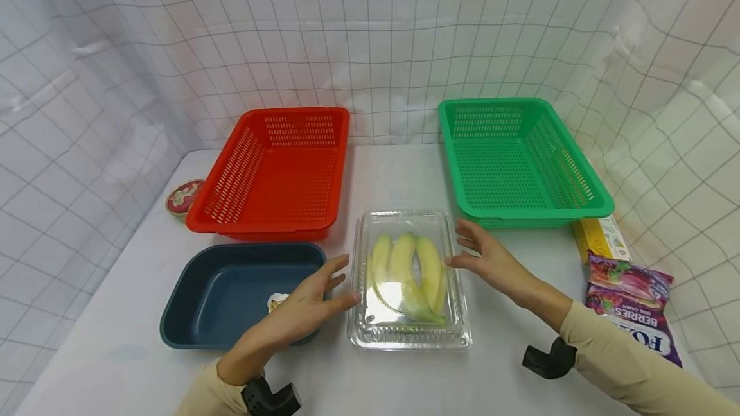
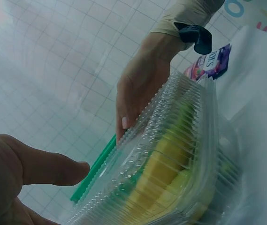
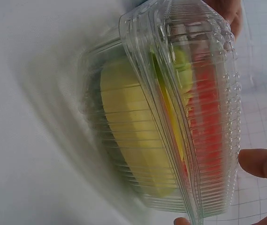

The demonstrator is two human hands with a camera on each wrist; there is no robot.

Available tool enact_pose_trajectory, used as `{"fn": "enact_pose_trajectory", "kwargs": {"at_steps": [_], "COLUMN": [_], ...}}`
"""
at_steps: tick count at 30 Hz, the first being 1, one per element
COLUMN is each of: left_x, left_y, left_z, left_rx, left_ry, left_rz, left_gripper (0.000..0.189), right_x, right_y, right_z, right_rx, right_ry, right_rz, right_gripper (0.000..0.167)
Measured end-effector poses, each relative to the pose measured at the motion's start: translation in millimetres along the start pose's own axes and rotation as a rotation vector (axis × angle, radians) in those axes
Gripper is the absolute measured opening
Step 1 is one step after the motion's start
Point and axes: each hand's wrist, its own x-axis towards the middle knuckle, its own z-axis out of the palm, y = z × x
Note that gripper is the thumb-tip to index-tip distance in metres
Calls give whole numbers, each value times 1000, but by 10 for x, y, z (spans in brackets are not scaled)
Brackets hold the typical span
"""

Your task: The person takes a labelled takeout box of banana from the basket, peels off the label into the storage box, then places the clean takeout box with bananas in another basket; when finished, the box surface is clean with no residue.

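A transparent plastic clamshell box (image 1: 412, 343) with its lid down lies on the white table, and several yellow bananas (image 1: 406, 268) show through it. My left hand (image 1: 309, 305) is at the box's left side, fingers loosely extended, thumb toward the rim. On the opposite side, my right hand (image 1: 494, 267) has its fingers spread along the upper right edge. In the right wrist view, the thumb (image 3: 262, 164) is close beside the ribbed wall; whether it touches is hard to tell. Neither hand grips the box.
A dark blue basin (image 1: 214, 300) stands left, a small white-and-yellow item (image 1: 276, 301) inside, partly hidden by my left hand. Behind are a red basket (image 1: 295, 178) and green basket (image 1: 503, 172). A round red tin (image 1: 184, 198), yellow box (image 1: 601, 239) and purple candy bag (image 1: 630, 307) lie at the sides.
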Motion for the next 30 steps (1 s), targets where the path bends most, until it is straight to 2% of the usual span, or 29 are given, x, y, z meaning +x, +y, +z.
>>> {"fn": "enact_pose_trajectory", "kwargs": {"at_steps": [7, 11, 17, 22, 30], "left_x": [27, 31, 32, 14, -24], "left_y": [-78, -96, -91, -4, 201], "left_z": [66, 85, 81, 2, -230], "left_rx": [-150, -170, -185, -182, -124], "left_ry": [-99, -100, -97, -78, -50], "left_rz": [-38, -49, -23, -13, 20], "left_gripper": [80, 78, 79, 80, 78], "right_x": [11, 6, 0, 14, 90], "right_y": [38, 60, 41, -87, -434], "right_z": [0, 6, -10, -55, -118], "right_rx": [69, 119, 136, 131, 88], "right_ry": [-27, -42, -32, -44, -51], "right_rz": [17, 33, 29, -3, -23], "right_gripper": [82, 77, 73, 71, 73]}}
